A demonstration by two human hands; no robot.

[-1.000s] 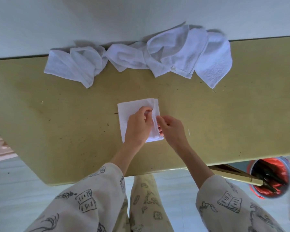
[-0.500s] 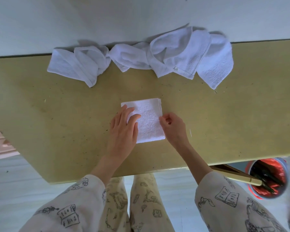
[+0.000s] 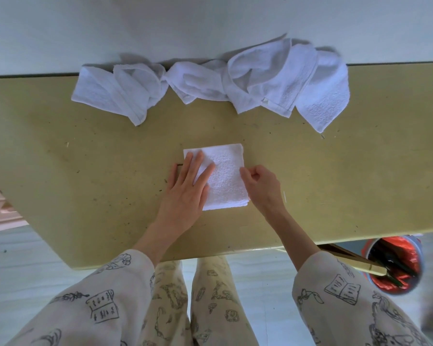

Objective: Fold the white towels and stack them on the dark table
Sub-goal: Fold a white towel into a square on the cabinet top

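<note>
The head view looks straight down at a yellowish table [image 3: 85, 176] that runs from left to right, with a pale wall beyond its far edge.

Near the middle of the table lies a small folded towel [image 3: 225, 181], white, squared into a neat rectangle. The left hand [image 3: 188, 191] rests flat on the towel's left part, fingers straight and together, reaching toward the far left corner; this looks like pressing the layers down so that the fold keeps its shape. The right hand [image 3: 259, 186] sits at the towel's right edge with its fingers curled. It seems to pinch that edge, probably to line the layers up, though the fingertips are partly hidden, so the grip is a judgement.

Along the far edge, against the wall, lies a row of unfolded towels [image 3: 210, 83], white and crumpled, bunched together from left of centre to the right. They are well apart from the folded one, likely waiting their turn.

No stack shows yet; the folded towel lies alone.

Below the near edge are patterned sleeves [image 3: 103, 303] and trousers, and at the far right a bucket [image 3: 395, 265] with a red lining.
</note>
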